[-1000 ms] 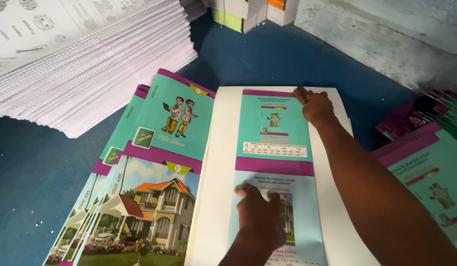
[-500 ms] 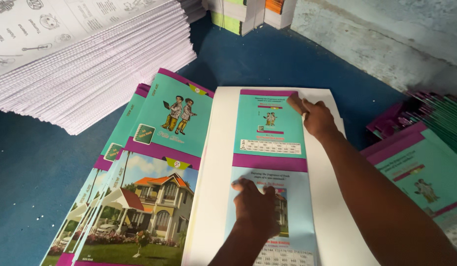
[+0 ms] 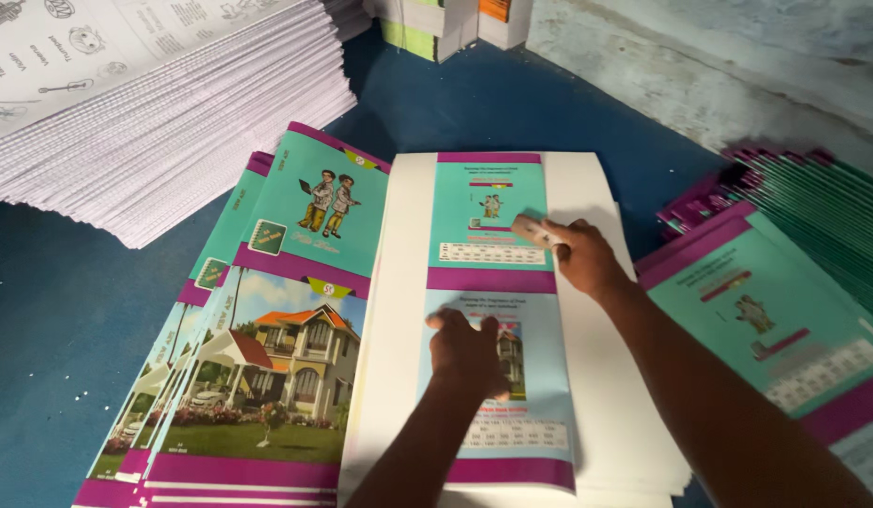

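Note:
A teal, pale blue and magenta printed cover sheet [image 3: 488, 202] lies on a stack of white paper [image 3: 587, 376] in front of me. My left hand [image 3: 469, 353] rests flat on the lower half of the cover, holding nothing. My right hand [image 3: 587, 259] sits at the cover's right edge, near the magenta middle band. It grips a small pale flat block [image 3: 532, 229] that is pressed onto the teal upper half.
Fanned covers with a house picture [image 3: 295, 282] lie to the left. A tall pile of printed white sheets [image 3: 154, 122] fills the far left. More teal covers [image 3: 784, 282] are stacked at the right. Small book stacks [image 3: 446, 23] stand at the back, on a blue surface [image 3: 60, 329].
My right hand has slid from the cover's top right corner down and left toward the middle band, and the pale block now shows. My left hand stays pressed on the lower half.

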Demonstrator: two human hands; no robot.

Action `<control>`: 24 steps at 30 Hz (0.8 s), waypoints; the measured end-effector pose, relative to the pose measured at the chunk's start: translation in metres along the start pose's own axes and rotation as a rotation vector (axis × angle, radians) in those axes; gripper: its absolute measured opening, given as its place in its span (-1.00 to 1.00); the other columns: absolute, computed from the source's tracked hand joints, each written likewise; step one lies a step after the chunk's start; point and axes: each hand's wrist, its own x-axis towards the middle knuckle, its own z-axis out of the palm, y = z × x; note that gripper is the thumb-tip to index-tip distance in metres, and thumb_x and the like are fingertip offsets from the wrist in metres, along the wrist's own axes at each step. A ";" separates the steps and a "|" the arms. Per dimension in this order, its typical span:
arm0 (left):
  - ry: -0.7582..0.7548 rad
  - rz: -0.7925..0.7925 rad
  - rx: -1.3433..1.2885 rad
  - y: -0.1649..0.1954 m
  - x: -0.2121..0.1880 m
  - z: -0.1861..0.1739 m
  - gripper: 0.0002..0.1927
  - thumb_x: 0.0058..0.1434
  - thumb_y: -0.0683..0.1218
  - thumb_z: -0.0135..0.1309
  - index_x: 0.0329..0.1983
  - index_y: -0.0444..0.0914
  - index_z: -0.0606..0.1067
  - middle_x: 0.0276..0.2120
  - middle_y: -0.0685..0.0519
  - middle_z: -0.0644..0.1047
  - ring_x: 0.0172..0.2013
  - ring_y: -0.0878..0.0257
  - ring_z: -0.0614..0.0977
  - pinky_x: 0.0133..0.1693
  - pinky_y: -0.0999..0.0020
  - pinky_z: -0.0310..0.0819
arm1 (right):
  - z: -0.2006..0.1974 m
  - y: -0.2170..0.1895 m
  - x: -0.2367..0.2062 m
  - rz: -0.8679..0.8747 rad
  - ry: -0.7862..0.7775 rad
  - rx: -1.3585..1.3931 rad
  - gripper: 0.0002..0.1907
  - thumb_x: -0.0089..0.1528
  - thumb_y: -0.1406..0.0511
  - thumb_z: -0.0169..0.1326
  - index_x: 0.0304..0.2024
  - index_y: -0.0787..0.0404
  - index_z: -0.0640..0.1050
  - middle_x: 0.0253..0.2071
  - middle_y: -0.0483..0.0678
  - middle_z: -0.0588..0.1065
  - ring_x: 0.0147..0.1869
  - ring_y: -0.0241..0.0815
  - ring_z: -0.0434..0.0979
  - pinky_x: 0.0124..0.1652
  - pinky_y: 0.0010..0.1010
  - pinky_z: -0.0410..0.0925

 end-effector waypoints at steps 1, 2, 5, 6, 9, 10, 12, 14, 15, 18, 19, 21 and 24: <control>0.002 -0.002 0.003 -0.001 0.003 0.000 0.25 -0.17 0.33 0.46 0.51 -0.07 0.07 0.31 -0.66 0.06 0.35 -0.59 0.07 0.15 -0.10 0.45 | 0.000 -0.002 -0.003 -0.013 -0.001 -0.012 -0.49 0.19 0.44 0.12 0.20 0.02 0.58 -0.22 0.15 0.50 -0.18 0.13 0.53 -0.10 -0.16 0.44; 0.003 -0.004 0.005 -0.002 0.006 0.001 0.25 -0.17 0.33 0.46 0.52 -0.06 0.07 0.32 -0.65 0.06 0.36 -0.58 0.07 0.16 -0.11 0.43 | 0.000 -0.004 -0.007 -0.025 -0.002 -0.024 -0.49 0.18 0.45 0.12 0.19 0.02 0.58 -0.23 0.15 0.50 -0.17 0.14 0.53 -0.09 -0.16 0.44; 0.027 -0.002 0.038 -0.004 0.014 0.005 0.26 -0.16 0.37 0.43 0.53 -0.08 0.06 0.33 -0.62 0.07 0.37 -0.55 0.06 0.25 -0.14 0.31 | -0.001 -0.012 -0.022 -0.016 -0.008 -0.023 -0.50 0.17 0.45 0.11 0.16 0.03 0.60 -0.21 0.15 0.52 -0.14 0.15 0.53 -0.08 -0.15 0.44; 0.040 -0.003 0.031 -0.006 0.017 0.006 0.25 -0.16 0.36 0.43 0.52 -0.08 0.07 0.34 -0.62 0.06 0.37 -0.53 0.05 0.27 -0.14 0.28 | 0.000 -0.014 -0.027 -0.006 -0.010 -0.015 -0.51 0.17 0.45 0.11 0.15 0.03 0.61 -0.20 0.14 0.52 -0.13 0.15 0.54 -0.08 -0.15 0.44; 0.050 -0.015 -0.008 -0.010 0.023 0.009 0.21 -0.15 0.35 0.42 0.50 -0.05 0.10 0.37 -0.60 0.01 0.39 -0.52 0.02 0.28 -0.12 0.27 | -0.004 -0.020 -0.039 -0.023 -0.028 0.027 -0.51 0.16 0.45 0.09 0.15 0.05 0.59 -0.19 0.14 0.53 -0.10 0.14 0.55 -0.05 -0.15 0.43; 0.038 -0.026 -0.032 -0.012 0.025 0.009 0.21 -0.15 0.34 0.42 0.50 -0.03 0.09 0.39 -0.59 -0.02 0.40 -0.52 0.01 0.25 -0.10 0.31 | -0.005 -0.023 -0.043 -0.034 -0.025 0.041 -0.51 0.15 0.45 0.09 0.15 0.05 0.59 -0.19 0.14 0.53 -0.10 0.14 0.54 -0.05 -0.15 0.43; 0.035 -0.037 -0.063 -0.013 0.028 0.011 0.19 -0.14 0.33 0.41 0.50 -0.01 0.10 0.42 -0.57 -0.05 0.40 -0.53 0.00 0.22 -0.09 0.37 | -0.008 -0.029 -0.054 -0.058 -0.021 0.067 -0.50 0.15 0.46 0.10 0.14 0.06 0.59 -0.20 0.14 0.53 -0.09 0.15 0.54 -0.04 -0.14 0.41; 0.053 -0.042 -0.073 -0.015 0.032 0.011 0.17 -0.14 0.33 0.40 0.49 -0.01 0.11 0.43 -0.54 -0.05 0.40 -0.51 0.01 0.20 -0.10 0.40 | -0.014 -0.032 -0.062 -0.051 -0.085 0.063 -0.46 0.12 0.49 0.08 0.16 0.08 0.59 -0.20 0.15 0.51 -0.09 0.16 0.52 -0.04 -0.13 0.40; 0.060 -0.043 -0.087 -0.016 0.033 0.012 0.16 -0.14 0.33 0.40 0.49 -0.01 0.13 0.43 -0.54 -0.05 0.41 -0.51 0.01 0.20 -0.10 0.40 | -0.017 -0.034 -0.067 -0.047 -0.117 0.061 -0.43 0.11 0.51 0.07 0.17 0.09 0.58 -0.21 0.16 0.51 -0.09 0.16 0.52 -0.04 -0.12 0.39; 0.073 -0.051 -0.119 -0.017 0.037 0.012 0.13 -0.15 0.31 0.41 0.47 0.00 0.16 0.44 -0.52 -0.05 0.42 -0.51 0.00 0.21 -0.10 0.41 | -0.024 -0.040 -0.077 -0.044 -0.210 0.118 -0.39 0.10 0.52 0.06 0.21 0.07 0.55 -0.26 0.13 0.51 -0.15 0.08 0.54 -0.06 -0.18 0.41; 0.068 -0.056 -0.127 -0.018 0.038 0.011 0.12 -0.15 0.30 0.41 0.47 0.02 0.17 0.44 -0.51 -0.06 0.42 -0.50 -0.01 0.21 -0.10 0.41 | -0.026 -0.042 -0.081 -0.055 -0.213 0.124 -0.39 0.08 0.53 0.07 0.19 0.06 0.56 -0.25 0.13 0.51 -0.14 0.07 0.54 -0.06 -0.18 0.41; 0.061 -0.069 -0.138 -0.019 0.040 0.010 0.12 -0.16 0.28 0.42 0.47 0.03 0.17 0.45 -0.49 -0.08 0.43 -0.49 -0.03 0.22 -0.10 0.41 | -0.030 -0.048 -0.090 -0.074 -0.216 0.135 -0.39 0.06 0.54 0.08 0.16 0.05 0.58 -0.25 0.12 0.52 -0.12 0.06 0.54 -0.06 -0.19 0.41; 0.045 -0.083 -0.147 -0.018 0.043 0.007 0.14 -0.16 0.27 0.44 0.48 0.04 0.15 0.47 -0.46 -0.11 0.44 -0.47 -0.05 0.21 -0.11 0.42 | -0.037 -0.058 -0.103 -0.088 -0.263 0.170 -0.40 0.08 0.54 0.08 0.16 0.04 0.59 -0.22 0.12 0.52 -0.11 0.04 0.54 -0.04 -0.20 0.42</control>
